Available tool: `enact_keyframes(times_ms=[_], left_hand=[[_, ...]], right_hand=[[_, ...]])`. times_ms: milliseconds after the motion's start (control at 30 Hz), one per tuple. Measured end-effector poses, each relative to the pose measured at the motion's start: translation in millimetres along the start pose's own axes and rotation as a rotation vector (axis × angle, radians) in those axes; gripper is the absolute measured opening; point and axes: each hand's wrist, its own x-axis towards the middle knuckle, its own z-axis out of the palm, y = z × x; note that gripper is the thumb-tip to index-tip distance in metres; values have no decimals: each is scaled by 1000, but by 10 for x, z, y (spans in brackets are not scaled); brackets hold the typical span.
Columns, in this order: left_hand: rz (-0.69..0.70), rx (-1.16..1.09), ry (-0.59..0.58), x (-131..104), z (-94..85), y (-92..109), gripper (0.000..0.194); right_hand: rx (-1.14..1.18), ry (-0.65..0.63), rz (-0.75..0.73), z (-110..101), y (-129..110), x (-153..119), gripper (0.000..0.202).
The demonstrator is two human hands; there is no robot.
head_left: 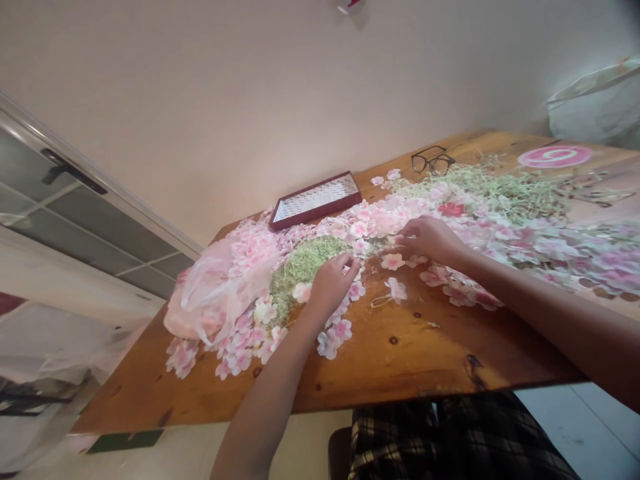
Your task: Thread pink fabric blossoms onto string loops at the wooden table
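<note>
My left hand (334, 283) is over the table at the right edge of a heap of small green pieces (305, 263), its fingers curled together; anything in them is too small to make out. To the right, my right hand (429, 239) has its fingertips pinched at the edge of a pile of pink and white fabric blossoms (373, 219); what they hold is hidden. Between and below the hands lie loose blossoms (393, 261), one of them with a thin looped strand (397, 289). More blossoms (240, 350) lie left of my left forearm.
A dark red tray (316, 200) with a patterned white inside stands by the wall. Glasses (433, 162) lie behind pale green stems (505, 190). A plastic bag (200, 307) of pink material sits on the left of the wooden table (400, 360). A pink round sign (555, 157) lies far right.
</note>
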Motion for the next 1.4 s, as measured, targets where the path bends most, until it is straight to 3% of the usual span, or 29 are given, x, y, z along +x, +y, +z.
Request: enact_keyframes(times_ms=[133,267,333,467,600,733,900,1033,1267,1400], left_hand=[[-106,-70,55,58,-24,-63,29],[-171,-57,25,165,3,-150,27],[-154,-31,13,228,27,-169,26],[-8,59,12,320,70,-113,23],[32,76,44,351,134,-38,19],[-25,-25,38,380,222,-41,21],[-74,-300,68,376,286,-5,24],[-100,-555,-5,305,302,81,30],[-168,-662,-7,297,359,54,31],[-225,-756,-3,306,383,-2,31]], right_hand=[[91,66,51,-119,-38,-1,23],[48,11,42,-154,-19,-7,28],[-14,-18,44,-150,-5,-10,28],[-110,78,-9,-168,-43,-31,23],[-5,-182,-157,-157,-180,-96,22],[-93,-198,-208,-33,-271,-164,15],[115,-223,-66,-30,-324,-151,18],[280,-263,129,-129,-375,-120,22],[490,-372,140,-114,-332,-124,29],[516,-351,169,-139,-367,-147,28]])
